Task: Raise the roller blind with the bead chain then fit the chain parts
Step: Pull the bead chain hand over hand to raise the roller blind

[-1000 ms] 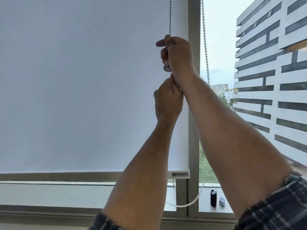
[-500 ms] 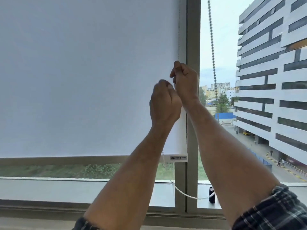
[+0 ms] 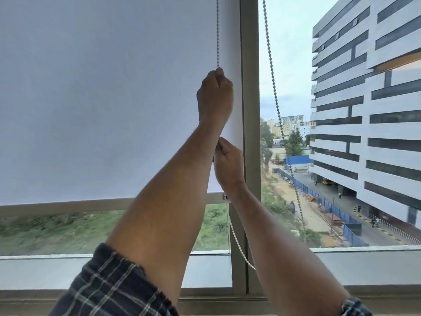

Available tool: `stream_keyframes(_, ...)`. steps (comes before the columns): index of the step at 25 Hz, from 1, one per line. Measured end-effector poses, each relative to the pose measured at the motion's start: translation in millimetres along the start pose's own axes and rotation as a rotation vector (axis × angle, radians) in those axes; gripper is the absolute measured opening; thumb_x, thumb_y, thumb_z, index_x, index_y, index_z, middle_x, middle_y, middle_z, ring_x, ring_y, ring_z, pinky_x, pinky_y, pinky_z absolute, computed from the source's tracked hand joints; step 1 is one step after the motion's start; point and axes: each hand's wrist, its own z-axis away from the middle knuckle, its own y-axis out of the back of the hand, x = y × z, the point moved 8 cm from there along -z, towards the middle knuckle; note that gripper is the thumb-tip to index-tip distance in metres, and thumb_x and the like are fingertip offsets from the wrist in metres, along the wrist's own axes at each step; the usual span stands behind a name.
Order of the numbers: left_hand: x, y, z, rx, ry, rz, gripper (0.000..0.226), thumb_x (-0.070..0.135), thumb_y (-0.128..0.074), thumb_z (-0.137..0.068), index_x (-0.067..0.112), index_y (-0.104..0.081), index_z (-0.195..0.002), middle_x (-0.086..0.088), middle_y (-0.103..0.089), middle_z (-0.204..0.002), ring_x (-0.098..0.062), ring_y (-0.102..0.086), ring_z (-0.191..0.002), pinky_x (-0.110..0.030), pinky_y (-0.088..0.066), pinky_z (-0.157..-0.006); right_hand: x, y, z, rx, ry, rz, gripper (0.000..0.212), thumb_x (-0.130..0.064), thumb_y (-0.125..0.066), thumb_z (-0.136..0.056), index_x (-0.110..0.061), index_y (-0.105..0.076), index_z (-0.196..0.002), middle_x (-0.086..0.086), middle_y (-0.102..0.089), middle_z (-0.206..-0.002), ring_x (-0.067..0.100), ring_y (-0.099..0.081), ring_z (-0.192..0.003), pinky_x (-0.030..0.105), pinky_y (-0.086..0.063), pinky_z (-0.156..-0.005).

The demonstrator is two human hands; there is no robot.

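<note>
A white roller blind (image 3: 102, 99) covers most of the left window pane, and its bottom rail (image 3: 68, 205) hangs above the sill. The front strand of the bead chain (image 3: 217, 30) runs straight down into my left hand (image 3: 215, 94), which is closed on it high up. Just below, my right hand (image 3: 227, 165) is closed on the same strand beside the window frame. The back strand (image 3: 273, 92) slants down in front of the right pane. Below my hands the chain hangs slack (image 3: 239, 244) and passes behind my right forearm.
A grey vertical window post (image 3: 249, 110) stands just right of my hands. The sill (image 3: 45, 270) runs along the bottom. Outside are a large white building (image 3: 364, 110), a street and grass.
The blind's bottom rail has risen, showing more grass under it. My right hand came down along the chain from the top position, and my left hand moved up above it.
</note>
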Motion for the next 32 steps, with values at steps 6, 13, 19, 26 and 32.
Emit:
stream_keyframes(6,-5.5,16.8,9.7,0.145,-0.179,-0.175,0.034,0.026,-0.038,-0.109,0.019,-0.053,-0.079,0.018,-0.052,-0.063,-0.004,-0.055,-0.061,-0.006,-0.040,-0.055,-8.0,5.1,-6.6,-0.021,-0.007,-0.212,0.038,-0.025,-0.041,-0.106,-0.038,-0.061,-0.077,-0.017,-0.048,-0.056,0.006,-0.039,-0.049,0.027,-0.028,-0.049)
stream_keyframes(13,-38.5,28.0,33.6,0.121,-0.110,-0.194,0.031,0.028,-0.036,-0.109,0.022,-0.062,-0.093,0.019,-0.056,-0.072,-0.003,-0.058,-0.064,-0.005,-0.034,-0.048,-74.7,13.5,-88.7,0.046,0.005,-0.211,0.038,-0.026,-0.044,-0.112,-0.003,-0.074,-0.115,0.007,-0.069,-0.086,0.014,-0.063,-0.071,0.023,-0.050,-0.059)
stream_keyframes(19,-71.0,1.1,88.5,0.032,-0.081,-0.136,0.034,0.028,-0.037,-0.106,0.010,-0.055,-0.083,0.007,-0.050,-0.055,-0.007,-0.044,-0.046,-0.016,-0.032,-0.046,-103.7,-4.5,-122.4,-0.044,-0.130,-0.327,0.042,-0.032,-0.038,-0.113,-0.003,-0.068,-0.113,0.003,-0.060,-0.062,0.013,-0.050,-0.044,0.024,-0.042,-0.043)
stream_keyframes(26,-52.9,1.4,87.9,-0.072,-0.140,-0.235,0.038,0.026,-0.039,-0.105,0.022,-0.043,-0.067,0.001,-0.053,-0.058,-0.023,-0.052,-0.057,-0.034,-0.035,-0.056,-119.7,16.2,-127.0,0.081,0.035,-0.064,0.041,-0.026,-0.043,-0.111,-0.016,-0.053,-0.072,0.000,-0.040,-0.054,0.012,-0.030,-0.042,0.023,-0.025,-0.044)
stream_keyframes(32,5.7,33.6,38.5,0.122,-0.270,-0.138,0.034,0.029,-0.037,-0.101,0.006,-0.062,-0.101,-0.008,-0.066,-0.099,-0.018,-0.054,-0.084,-0.027,-0.035,-0.071,-88.4,24.6,-116.0,0.135,0.036,-0.005,0.044,-0.020,-0.051,-0.105,-0.024,-0.054,-0.060,-0.012,-0.050,-0.052,0.018,-0.047,-0.056,0.039,-0.041,-0.059)
